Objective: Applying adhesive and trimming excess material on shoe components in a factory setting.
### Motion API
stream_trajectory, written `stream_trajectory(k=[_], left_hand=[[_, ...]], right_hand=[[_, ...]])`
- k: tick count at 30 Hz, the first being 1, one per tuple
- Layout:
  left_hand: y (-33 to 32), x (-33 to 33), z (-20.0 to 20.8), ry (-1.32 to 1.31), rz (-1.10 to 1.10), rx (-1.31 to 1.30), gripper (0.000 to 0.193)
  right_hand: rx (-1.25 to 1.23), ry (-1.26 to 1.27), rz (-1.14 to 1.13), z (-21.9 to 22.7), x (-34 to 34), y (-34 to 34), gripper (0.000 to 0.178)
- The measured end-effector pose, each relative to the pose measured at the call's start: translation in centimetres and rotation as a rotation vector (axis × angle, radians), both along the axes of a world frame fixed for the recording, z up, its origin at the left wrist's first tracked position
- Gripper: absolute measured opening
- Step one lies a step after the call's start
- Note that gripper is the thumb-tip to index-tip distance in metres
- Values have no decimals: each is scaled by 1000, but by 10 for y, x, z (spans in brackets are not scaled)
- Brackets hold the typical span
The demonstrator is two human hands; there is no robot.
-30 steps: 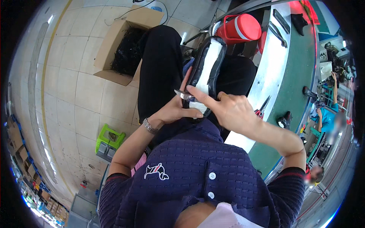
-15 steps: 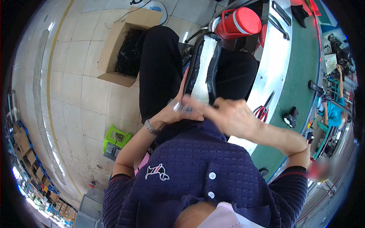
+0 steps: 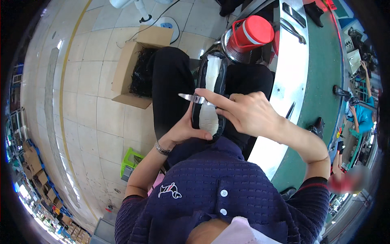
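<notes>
Bottom up between my knees lies a black shoe (image 3: 209,122), its long whitish underside facing me and a dark edge folded around it. My left hand (image 3: 181,129) grips the shoe at its near end, thumb on the rim and the other fingers hidden along its left side. My right hand (image 3: 254,116) is closed on a short metal knife (image 3: 190,97), held across the middle of the shoe with its tip pointing left. Whether the blade touches the surface, I cannot tell.
A cardboard box (image 3: 123,67) of black scraps stands left of my knees. A red lidded jug (image 3: 256,32) is beyond my right knee. To the right run a metal ledge (image 3: 293,61) and a green conveyor (image 3: 323,67) with black shoes. Another person (image 3: 367,118) works beyond it.
My right hand and the knife have gone from the shoe's near end to its middle, and the blade now shows clearly. The left hand still holds the shoe.
</notes>
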State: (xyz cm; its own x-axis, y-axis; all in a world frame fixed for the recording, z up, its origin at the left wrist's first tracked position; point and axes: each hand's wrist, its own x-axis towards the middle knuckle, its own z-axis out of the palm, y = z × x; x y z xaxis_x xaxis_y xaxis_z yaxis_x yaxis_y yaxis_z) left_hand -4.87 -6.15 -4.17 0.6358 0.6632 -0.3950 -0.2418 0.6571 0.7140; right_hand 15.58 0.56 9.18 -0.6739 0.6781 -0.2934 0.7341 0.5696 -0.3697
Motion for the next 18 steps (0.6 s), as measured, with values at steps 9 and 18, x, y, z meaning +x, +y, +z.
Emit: stream_trajectory(k=[9, 18], left_hand=[[62, 18, 29, 119, 66, -160, 102], [67, 18, 29, 82, 32, -141, 100]], right_hand=[[136, -79, -38, -15, 11, 46, 62], [8, -122, -239, -11, 31, 15, 60]])
